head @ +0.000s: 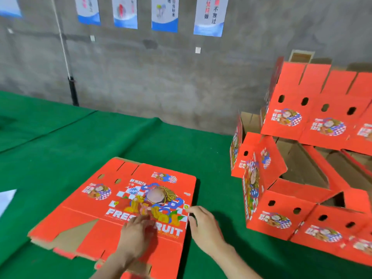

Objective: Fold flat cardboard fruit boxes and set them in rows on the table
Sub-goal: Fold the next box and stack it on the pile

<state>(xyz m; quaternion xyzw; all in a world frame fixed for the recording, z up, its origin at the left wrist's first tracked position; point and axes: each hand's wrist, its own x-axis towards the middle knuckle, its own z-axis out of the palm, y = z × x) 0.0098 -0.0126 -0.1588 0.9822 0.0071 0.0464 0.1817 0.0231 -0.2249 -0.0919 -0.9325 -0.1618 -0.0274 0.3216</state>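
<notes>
A flat red cardboard fruit box (96, 208) printed with "FRESH FRUIT" lies on the green table (60, 150) in front of me. My left hand (136, 228) rests flat on its printed face near the lettering, fingers spread. My right hand (203, 222) is at the flat box's right edge, with the fingers curled around that edge. Folded red boxes (281, 216) stand open-topped in a row at the right, with a second tier of folded boxes (314, 109) stacked on them.
A grey concrete wall (161, 77) with several hanging posters (209, 15) runs behind the table. A black pipe (73, 91) stands at the wall's left. A white sheet (6, 200) lies at the table's left edge.
</notes>
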